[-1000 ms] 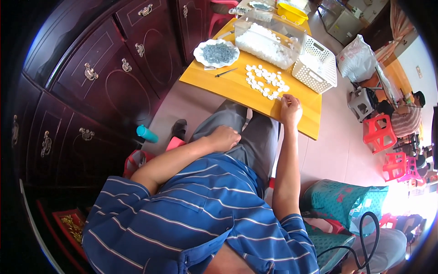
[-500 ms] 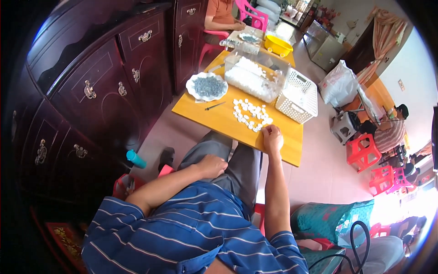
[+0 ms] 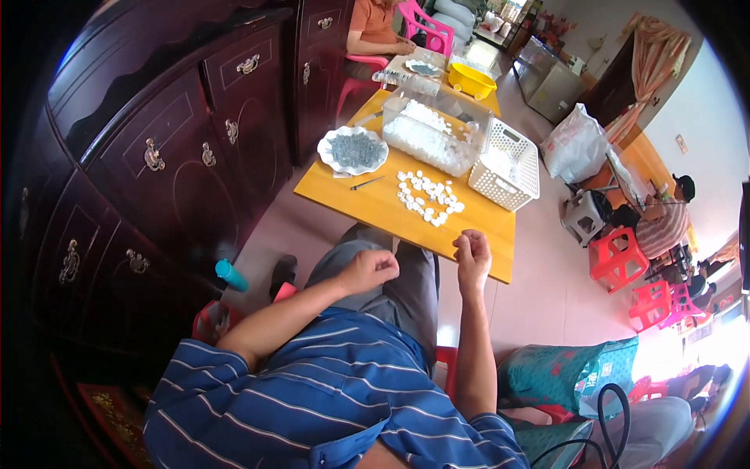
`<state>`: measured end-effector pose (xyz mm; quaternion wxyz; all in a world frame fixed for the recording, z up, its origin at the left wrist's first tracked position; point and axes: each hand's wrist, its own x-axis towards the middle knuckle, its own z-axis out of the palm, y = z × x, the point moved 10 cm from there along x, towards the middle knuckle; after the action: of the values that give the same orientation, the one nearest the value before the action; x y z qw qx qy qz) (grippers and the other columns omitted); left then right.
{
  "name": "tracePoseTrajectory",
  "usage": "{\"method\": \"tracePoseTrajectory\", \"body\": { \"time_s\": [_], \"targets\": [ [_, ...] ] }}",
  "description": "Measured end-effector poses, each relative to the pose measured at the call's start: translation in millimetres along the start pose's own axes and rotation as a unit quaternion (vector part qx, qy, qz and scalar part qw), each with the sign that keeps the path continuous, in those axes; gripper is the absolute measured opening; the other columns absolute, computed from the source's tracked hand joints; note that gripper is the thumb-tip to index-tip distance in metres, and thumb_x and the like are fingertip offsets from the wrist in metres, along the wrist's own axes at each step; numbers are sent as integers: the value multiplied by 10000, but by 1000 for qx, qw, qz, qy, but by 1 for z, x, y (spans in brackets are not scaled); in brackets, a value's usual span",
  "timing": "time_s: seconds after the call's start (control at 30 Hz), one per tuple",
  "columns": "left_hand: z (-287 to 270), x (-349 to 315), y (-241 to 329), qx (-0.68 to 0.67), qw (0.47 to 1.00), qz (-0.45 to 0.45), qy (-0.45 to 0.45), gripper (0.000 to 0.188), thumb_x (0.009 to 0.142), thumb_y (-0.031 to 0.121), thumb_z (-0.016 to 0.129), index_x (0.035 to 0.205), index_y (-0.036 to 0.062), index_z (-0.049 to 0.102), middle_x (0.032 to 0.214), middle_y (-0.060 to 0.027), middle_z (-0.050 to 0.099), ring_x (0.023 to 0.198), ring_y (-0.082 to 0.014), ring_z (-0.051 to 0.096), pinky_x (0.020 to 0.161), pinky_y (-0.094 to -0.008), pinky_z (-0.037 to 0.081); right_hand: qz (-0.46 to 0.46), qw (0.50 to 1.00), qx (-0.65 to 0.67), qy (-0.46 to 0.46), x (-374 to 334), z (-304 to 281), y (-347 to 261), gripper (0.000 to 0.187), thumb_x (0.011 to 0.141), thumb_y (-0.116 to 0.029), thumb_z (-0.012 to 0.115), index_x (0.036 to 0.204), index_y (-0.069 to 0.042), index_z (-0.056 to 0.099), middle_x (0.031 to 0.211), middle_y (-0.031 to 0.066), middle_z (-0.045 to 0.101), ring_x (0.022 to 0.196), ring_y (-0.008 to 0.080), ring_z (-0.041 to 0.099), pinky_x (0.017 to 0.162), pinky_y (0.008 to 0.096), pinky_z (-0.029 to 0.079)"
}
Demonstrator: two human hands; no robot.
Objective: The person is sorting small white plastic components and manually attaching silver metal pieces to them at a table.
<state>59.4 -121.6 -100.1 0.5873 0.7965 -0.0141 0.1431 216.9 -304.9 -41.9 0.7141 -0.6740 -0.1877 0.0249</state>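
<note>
As the left hand (image 3: 372, 271) is hovering half-curled above grey trousers (image 3: 418, 289), the right hand (image 3: 473, 256) is hanging likewise near rounded white pieces (image 3: 433, 190), any hold unclear.

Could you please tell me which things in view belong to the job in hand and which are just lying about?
Likely part of the job:
small round white pieces on the yellow wooden table
clear plastic bin
white scalloped plate of dark grey pieces

Apparently just lying about:
turquoise cylindrical bottle
teal patterned bag
bulging white plastic sack
</note>
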Motion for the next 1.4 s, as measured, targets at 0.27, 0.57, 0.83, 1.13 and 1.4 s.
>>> {"method": "tracePoseTrajectory", "body": {
  "time_s": [0.27, 0.57, 0.83, 1.13, 1.4],
  "targets": [
    [-19, 4, -1, -203, 975, -77, 39, 61, 985, 66, 660, 1016, 18, 682, 888, -31, 712, 736, -81, 631, 708, -229, 530, 73, 990, 28, -120, -58, 45, 29, 154, 991, -109, 692, 1121, -28, 706, 862, 22, 708, 707, 77, 590, 663, 229, 487],
    [-9, -3, 14, -182, 981, -57, 42, 89, 978, 109, 686, 1006, 27, 707, 903, -21, 732, 788, -86, 654, 742, -243, 532, 205, 951, 124, -196, -87, 77, 56, 248, 975, -141, 728, 1172, 7, 697, 948, 35, 730, 771, 90, 625, 702, 231, 510],
    [-15, -5, 25, -110, 990, -34, 79, 104, 947, 130, 723, 976, 30, 723, 850, -19, 727, 789, -91, 654, 756, -265, 530, 264, 922, 183, -215, -100, 92, 62, 254, 1063, -267, 607, 1131, -36, 688, 967, 34, 725, 775, 88, 636, 717, 220, 523],
    [-13, -4, 28, -130, 991, 0, 44, 111, 979, 117, 711, 990, 7, 723, 853, -2, 694, 795, -61, 629, 734, -240, 527, 299, 886, 208, -287, -111, 104, 57, 220, 1077, -308, 577, 1031, -109, 659, 859, 0, 699, 739, 86, 631, 689, 233, 510],
    [-20, -10, 35, -37, 996, 9, 78, 74, 965, 61, 698, 971, -9, 721, 837, -26, 707, 771, -76, 643, 714, -265, 539, 250, 927, 152, -237, -109, 101, 67, 242, 1047, -294, 599, 987, -64, 649, 831, 4, 642, 712, 99, 576, 639, 251, 465]
  ]
}}
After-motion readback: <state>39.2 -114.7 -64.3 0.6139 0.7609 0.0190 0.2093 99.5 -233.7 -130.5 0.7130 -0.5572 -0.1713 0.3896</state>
